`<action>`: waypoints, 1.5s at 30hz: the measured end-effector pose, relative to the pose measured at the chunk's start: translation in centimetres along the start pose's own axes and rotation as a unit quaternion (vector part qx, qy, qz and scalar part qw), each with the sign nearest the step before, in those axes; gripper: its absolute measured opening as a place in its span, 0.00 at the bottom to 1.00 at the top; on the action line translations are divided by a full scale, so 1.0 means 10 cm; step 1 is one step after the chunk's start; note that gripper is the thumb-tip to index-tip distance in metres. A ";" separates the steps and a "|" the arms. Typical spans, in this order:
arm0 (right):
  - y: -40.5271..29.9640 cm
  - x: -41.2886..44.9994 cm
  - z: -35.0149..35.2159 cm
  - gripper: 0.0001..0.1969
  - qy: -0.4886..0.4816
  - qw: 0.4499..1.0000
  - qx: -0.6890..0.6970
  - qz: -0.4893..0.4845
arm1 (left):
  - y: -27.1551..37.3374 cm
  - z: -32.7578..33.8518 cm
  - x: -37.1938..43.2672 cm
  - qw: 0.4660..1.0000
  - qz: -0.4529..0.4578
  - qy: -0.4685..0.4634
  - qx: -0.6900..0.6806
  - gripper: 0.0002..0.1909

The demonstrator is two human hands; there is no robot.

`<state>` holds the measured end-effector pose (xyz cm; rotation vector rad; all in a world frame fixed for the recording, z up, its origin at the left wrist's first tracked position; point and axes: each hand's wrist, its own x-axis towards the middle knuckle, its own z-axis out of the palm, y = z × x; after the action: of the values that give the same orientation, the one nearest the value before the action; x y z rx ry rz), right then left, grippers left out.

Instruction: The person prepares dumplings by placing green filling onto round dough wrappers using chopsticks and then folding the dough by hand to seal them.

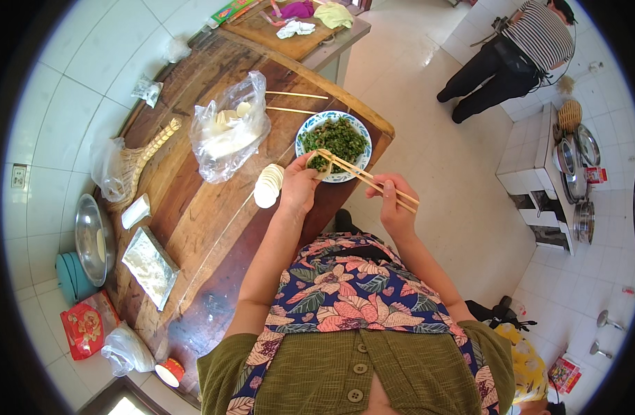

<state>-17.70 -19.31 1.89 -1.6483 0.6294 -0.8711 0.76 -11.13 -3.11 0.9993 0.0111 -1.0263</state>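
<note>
My left hand holds a round dough wrapper with chopped green filling on it, over the near left rim of a bowl. In my right hand is a pair of wooden chopsticks, their tips at the wrapper. The blue-and-white patterned bowl contains chopped greens. Left of my left hand, a fanned stack of pale wrappers lies on the wooden table. Beyond it, a clear plastic bag has more wrappers inside. Two more chopsticks lie between bag and bowl.
Along the wall are a straw brush, a metal basin, a tray with white powder, a red packet and a paper cup. One person stands at the upper right; another in yellow is at the lower right.
</note>
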 end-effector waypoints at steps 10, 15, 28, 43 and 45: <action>-0.04 -0.02 -0.01 0.12 0.018 1.000 0.005 0.004 | -0.03 -0.06 0.03 1.000 0.000 0.002 -0.003 0.22; 0.22 0.03 -0.08 0.10 0.061 0.997 -0.019 0.040 | -0.01 -0.17 0.03 1.000 0.002 0.007 -0.010 0.22; 1.22 -0.19 0.07 0.14 0.144 0.890 0.287 0.324 | 0.23 -0.14 -0.34 0.995 -0.010 -0.051 -0.083 0.26; 0.12 0.06 0.25 0.14 -0.139 0.843 -0.340 -0.392 | 0.14 0.00 -0.59 0.989 -0.054 -0.099 -0.092 0.19; 0.10 0.07 0.25 0.14 -0.143 0.838 -0.340 -0.402 | 0.13 0.02 -0.63 0.994 -0.040 -0.083 -0.066 0.16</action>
<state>-15.19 -18.67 0.78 -2.7307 -0.0323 -0.9972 -1.87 -6.68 0.68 0.7967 -0.0187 -1.1644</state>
